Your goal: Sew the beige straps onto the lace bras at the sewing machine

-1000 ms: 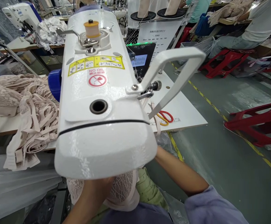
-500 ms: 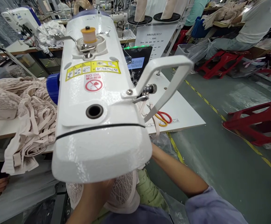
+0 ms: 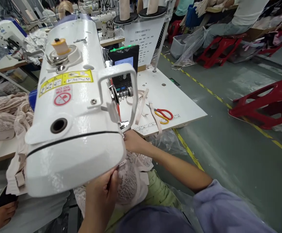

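Observation:
A large white sewing machine head (image 3: pixel 73 119) fills the middle of the view and hides the needle area. Under its near end lies a beige lace garment (image 3: pixel 131 181). My left hand (image 3: pixel 102 194) grips the lace at its near edge, thumb on top. My right hand (image 3: pixel 132 142) reaches in beside the machine's front; its fingers are tucked under the head and hidden, resting on the lace. A pale elastic strap (image 3: pixel 141 106) trails across the white table (image 3: pixel 175 100) to the right.
Red and yellow scissors (image 3: pixel 164 115) lie on the table's right part. A pile of beige lace pieces (image 3: pixel 5 113) sits at the left. A control panel (image 3: pixel 124 69) stands behind the machine. Red plastic stools (image 3: pixel 264 103) and other seated workers are on the right and at the back.
The view has swung to the right, so the machine now sits further left. Both hands, mostly hidden before, now show at the machine's near end on the lace.

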`<state>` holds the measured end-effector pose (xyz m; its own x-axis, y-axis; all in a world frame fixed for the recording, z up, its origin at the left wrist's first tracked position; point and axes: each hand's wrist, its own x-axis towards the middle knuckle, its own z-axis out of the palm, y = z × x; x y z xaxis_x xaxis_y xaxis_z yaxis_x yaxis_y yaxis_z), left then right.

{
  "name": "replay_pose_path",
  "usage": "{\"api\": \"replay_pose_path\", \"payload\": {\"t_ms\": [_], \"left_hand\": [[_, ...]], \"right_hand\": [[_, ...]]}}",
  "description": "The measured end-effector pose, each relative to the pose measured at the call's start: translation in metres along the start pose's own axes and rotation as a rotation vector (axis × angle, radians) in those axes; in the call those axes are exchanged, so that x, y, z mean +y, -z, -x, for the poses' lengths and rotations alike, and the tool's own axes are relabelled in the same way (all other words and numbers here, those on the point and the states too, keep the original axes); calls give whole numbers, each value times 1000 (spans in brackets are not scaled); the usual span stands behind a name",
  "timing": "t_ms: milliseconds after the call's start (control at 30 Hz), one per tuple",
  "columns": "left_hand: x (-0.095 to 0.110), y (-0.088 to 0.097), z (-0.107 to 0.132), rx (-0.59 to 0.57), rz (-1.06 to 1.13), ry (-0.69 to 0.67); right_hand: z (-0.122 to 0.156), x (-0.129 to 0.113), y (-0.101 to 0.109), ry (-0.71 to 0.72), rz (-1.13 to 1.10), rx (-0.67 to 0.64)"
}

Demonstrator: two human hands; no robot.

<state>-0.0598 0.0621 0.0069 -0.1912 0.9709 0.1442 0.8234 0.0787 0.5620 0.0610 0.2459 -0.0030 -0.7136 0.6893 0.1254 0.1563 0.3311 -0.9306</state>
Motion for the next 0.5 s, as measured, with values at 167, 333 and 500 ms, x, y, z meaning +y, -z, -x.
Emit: {"api": "replay_pose_path", "payload": {"t_ms": [167, 333, 500], "left_hand": [[-2, 1, 3, 18, -105, -36], [0, 0, 5, -3, -120, -35], [3, -3, 6, 17, -121, -81]], "right_hand": [[1, 5, -5, 26, 29, 6], [1, 9, -8, 98, 56, 48], [2, 14, -8, 131, 73, 54]]}}
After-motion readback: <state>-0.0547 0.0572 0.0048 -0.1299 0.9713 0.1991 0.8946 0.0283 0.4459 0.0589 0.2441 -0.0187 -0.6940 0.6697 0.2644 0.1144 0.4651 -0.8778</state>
